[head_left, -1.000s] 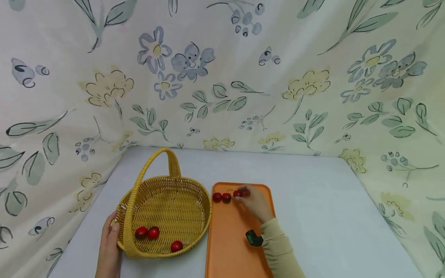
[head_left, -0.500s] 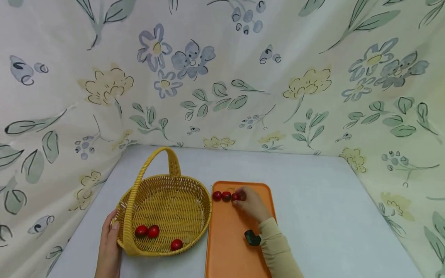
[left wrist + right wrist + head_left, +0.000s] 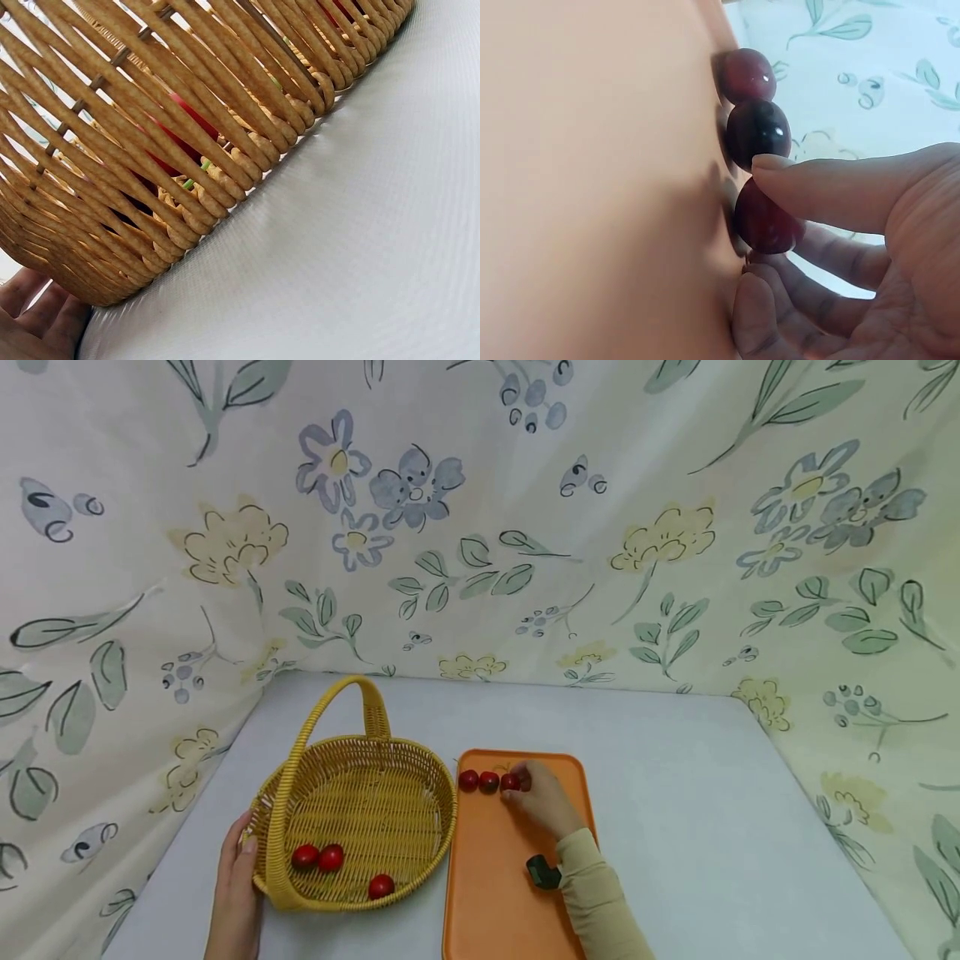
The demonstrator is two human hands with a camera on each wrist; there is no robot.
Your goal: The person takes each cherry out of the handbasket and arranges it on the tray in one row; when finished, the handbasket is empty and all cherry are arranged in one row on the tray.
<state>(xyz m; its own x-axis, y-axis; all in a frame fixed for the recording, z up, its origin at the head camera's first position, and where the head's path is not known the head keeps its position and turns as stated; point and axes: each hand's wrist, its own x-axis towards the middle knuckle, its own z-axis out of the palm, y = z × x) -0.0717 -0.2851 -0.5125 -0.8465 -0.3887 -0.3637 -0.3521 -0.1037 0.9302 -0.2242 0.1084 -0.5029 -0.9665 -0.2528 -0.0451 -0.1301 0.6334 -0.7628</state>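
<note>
My right hand [image 3: 546, 797] is at the far end of an orange tray [image 3: 502, 893], holding a red cherry [image 3: 765, 217] between thumb and fingers. Two more cherries, a dark one [image 3: 759, 135] and a red one [image 3: 748, 76], sit in a row against it. On the left stands a yellow wicker basket [image 3: 367, 785] with a tall handle. Inside it lie a pair of touching red cherries [image 3: 318, 857] and a single cherry [image 3: 381, 886]. My left hand [image 3: 236, 885] rests against the basket's left outer side; its fingertips are partly hidden.
Basket and tray stand side by side on a white table [image 3: 690, 810]. A floral cloth [image 3: 480, 527] hangs behind and along the sides. A small black device [image 3: 543, 872] sits at my right wrist, above the tray.
My right hand has shifted slightly left with its cherry, which now sits beside the other two on the tray. The left hand and basket stay put.
</note>
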